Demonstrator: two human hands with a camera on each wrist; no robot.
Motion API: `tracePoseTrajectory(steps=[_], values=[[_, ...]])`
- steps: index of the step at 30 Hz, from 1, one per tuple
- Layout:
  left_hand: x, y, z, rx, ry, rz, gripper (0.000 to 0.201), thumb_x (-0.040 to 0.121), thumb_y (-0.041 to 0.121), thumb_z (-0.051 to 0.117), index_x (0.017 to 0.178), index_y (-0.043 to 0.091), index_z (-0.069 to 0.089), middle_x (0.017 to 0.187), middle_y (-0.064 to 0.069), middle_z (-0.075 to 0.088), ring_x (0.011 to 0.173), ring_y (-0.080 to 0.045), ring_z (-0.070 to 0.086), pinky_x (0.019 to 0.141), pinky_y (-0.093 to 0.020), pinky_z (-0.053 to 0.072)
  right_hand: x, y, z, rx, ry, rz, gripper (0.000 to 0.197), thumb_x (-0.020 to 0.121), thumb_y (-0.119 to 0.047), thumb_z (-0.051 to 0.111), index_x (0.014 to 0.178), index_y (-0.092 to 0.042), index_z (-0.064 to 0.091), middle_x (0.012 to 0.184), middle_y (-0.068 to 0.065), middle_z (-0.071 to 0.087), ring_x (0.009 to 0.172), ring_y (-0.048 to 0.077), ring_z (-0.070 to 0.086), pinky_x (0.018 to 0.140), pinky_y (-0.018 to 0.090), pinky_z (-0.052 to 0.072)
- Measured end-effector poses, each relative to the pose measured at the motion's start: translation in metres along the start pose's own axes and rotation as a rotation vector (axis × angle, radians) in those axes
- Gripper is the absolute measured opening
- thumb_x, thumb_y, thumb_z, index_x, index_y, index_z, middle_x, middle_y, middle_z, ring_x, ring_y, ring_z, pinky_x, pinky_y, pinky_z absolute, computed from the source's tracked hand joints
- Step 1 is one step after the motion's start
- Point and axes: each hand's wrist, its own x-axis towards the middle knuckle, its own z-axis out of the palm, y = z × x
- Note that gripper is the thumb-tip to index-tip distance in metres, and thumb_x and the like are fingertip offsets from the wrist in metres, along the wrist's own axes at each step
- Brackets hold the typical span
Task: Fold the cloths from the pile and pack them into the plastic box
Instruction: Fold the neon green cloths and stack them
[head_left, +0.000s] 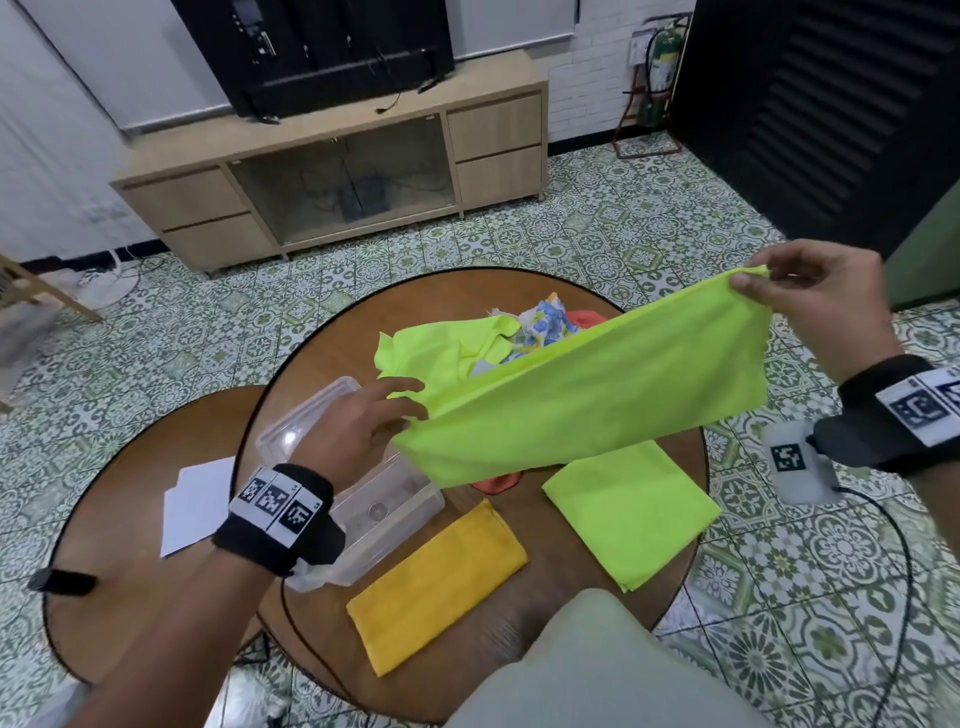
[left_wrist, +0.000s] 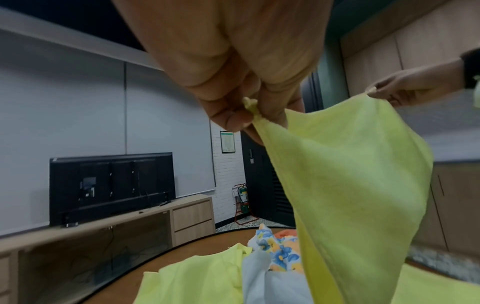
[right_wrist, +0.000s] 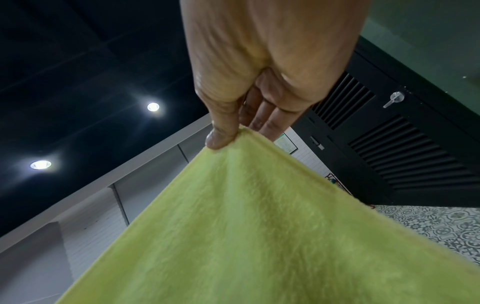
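Neon-green cloth (head_left: 587, 395) hangs stretched between our hands, above the tabletop (head_left: 519, 613). Left hand (head_left: 358, 426) pinches one corner, right hand (head_left: 815, 301) pinches the other, higher up, prob. to pull it flat for folding. Plastic box (head_left: 363, 525) sits under the left hand, pile (head_left: 467, 343) beyond both. Head view shows 2 folded cloths (head_left: 631, 512) below; wrist views confirm thumb-on-edge pinches.

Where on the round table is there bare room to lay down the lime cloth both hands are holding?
Bare wood shows between the folded yellow cloth and the folded lime cloth, at the near edge. The plastic box crowds the left, the pile the far side. The held lime cloth hides the middle.
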Motion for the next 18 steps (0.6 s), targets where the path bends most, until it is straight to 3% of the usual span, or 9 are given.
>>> tracePoseTrajectory(steps=[3,5,7,12,15,18], values=[[0.0,0.0,0.002,0.095,-0.075,-0.044,0.031,0.08,-0.008,0.069,0.102,0.014,0.074,0.12,-0.001,0.067,0.094,-0.026,0.066,0.08,-0.036,0.056,-0.001,0.007,0.006,-0.024,-0.006,0.009,0.018,0.075,-0.014,0.081,0.086,-0.022,0.07,0.079,-0.005,0.062,0.067,-0.005,0.056,0.068,0.009,0.05],[0.0,-0.001,0.002,0.127,-0.108,-0.136,0.033,0.084,-0.005,0.066,0.112,0.011,0.07,0.117,-0.002,0.066,0.096,-0.028,0.065,0.082,-0.038,0.055,-0.002,0.009,0.01,-0.04,-0.017,0.021,0.02,0.075,-0.014,0.082,0.092,-0.015,0.072,0.08,-0.004,0.063,0.071,0.002,0.058,0.069,0.011,0.052],[0.0,-0.002,-0.001,0.173,-0.097,-0.218,0.03,0.087,0.001,0.065,0.115,0.009,0.069,0.114,-0.003,0.066,0.092,-0.028,0.064,0.075,-0.037,0.053,-0.003,0.01,0.014,-0.025,-0.027,0.032,0.024,0.075,-0.013,0.082,0.096,-0.008,0.072,0.081,0.0,0.064,0.075,0.008,0.059,0.072,0.014,0.053],[-0.003,-0.013,-0.012,0.252,-0.096,-0.108,0.015,0.071,-0.006,0.078,0.084,0.002,0.075,0.083,-0.01,0.07,0.069,-0.03,0.065,0.058,-0.036,0.055,-0.007,0.009,0.018,0.015,-0.057,0.042,0.025,0.075,-0.008,0.08,0.098,-0.002,0.07,0.082,0.002,0.065,0.078,0.013,0.061,0.074,0.016,0.056],[-0.003,-0.013,-0.015,0.251,-0.121,-0.106,0.013,0.071,-0.006,0.079,0.081,0.002,0.076,0.083,-0.008,0.071,0.066,-0.027,0.065,0.058,-0.032,0.055,-0.009,0.008,0.02,0.036,-0.069,0.049,0.026,0.075,-0.007,0.08,0.098,0.0,0.069,0.082,0.006,0.065,0.076,0.012,0.061,0.076,0.019,0.057],[-0.005,-0.016,-0.021,0.248,-0.005,-0.181,0.008,0.072,0.003,0.082,0.077,0.004,0.076,0.08,-0.005,0.071,0.057,-0.024,0.065,0.056,-0.028,0.05,-0.013,0.006,0.022,0.049,-0.078,0.052,0.024,0.074,-0.007,0.079,0.097,-0.003,0.07,0.082,0.005,0.065,0.073,0.006,0.062,0.075,0.017,0.057]])
